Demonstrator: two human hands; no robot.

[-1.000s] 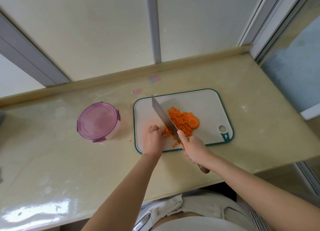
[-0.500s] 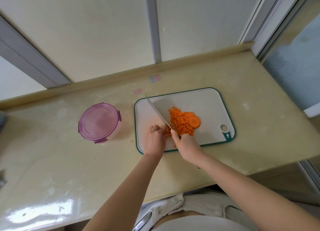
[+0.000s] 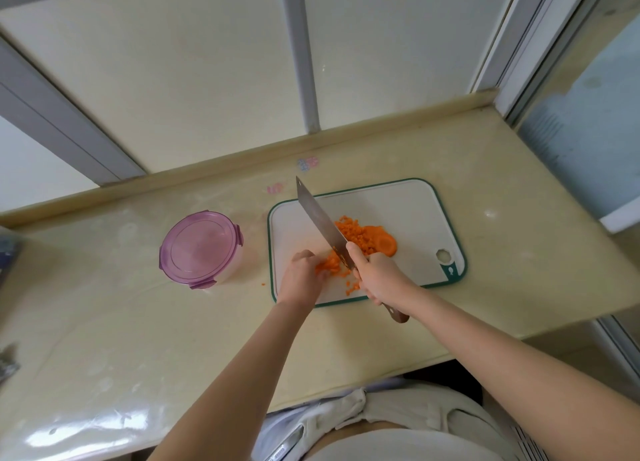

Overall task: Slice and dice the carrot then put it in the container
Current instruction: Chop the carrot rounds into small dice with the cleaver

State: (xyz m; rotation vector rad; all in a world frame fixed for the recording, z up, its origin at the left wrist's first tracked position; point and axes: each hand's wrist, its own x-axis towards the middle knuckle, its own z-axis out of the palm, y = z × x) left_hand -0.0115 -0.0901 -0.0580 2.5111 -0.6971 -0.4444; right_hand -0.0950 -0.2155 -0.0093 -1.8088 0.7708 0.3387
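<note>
On the white, green-rimmed plastic cutting board [image 3: 408, 211], the right hand [image 3: 379, 275] grips a steel, wooden-handled knife [image 3: 320, 220]; the left hand [image 3: 301, 275], fingers curled, steadies orange carrot strips [image 3: 329, 265]. Keep knuckles ahead of fingertips. The lidded purple-topped container [image 3: 200, 249] waits beside the board.

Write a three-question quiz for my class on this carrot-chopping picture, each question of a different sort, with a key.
1. True or false: the purple lid is off the container.
2. The left hand holds: A. a spoon B. a piece of carrot C. the lid.
3. Fill in: the right hand has its grip on the ____ above the cutting board.

Key: 1 false; 2 B; 3 knife.
</note>
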